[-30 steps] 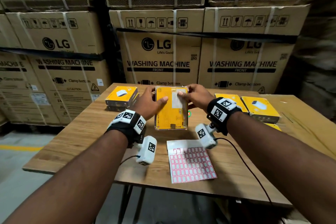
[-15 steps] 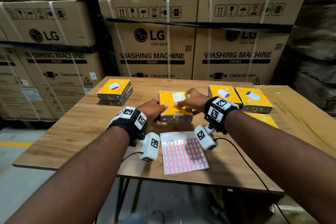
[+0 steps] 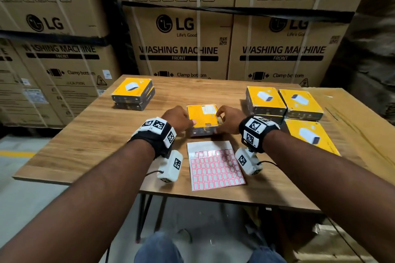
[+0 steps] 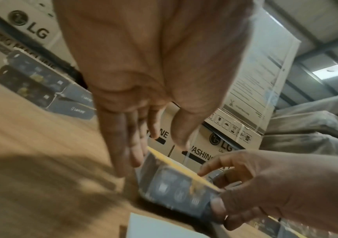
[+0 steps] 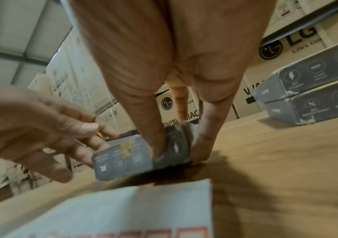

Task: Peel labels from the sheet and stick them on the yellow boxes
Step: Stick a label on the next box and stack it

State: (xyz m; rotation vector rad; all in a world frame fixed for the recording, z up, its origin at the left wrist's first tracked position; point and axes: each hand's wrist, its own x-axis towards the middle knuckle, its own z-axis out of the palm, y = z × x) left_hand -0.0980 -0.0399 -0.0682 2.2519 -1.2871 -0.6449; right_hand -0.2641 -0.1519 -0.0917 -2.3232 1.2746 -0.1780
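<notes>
Two hands flank yellow box (image 3: 202,116), left hand (image 3: 178,118) relaxed beside it, right hand (image 3: 227,118) gripping its corner

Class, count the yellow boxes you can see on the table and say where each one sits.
7: two stacked far left; one in the middle between both hands; two stacked far right; one beside them; one near right. More may be hidden.
</notes>
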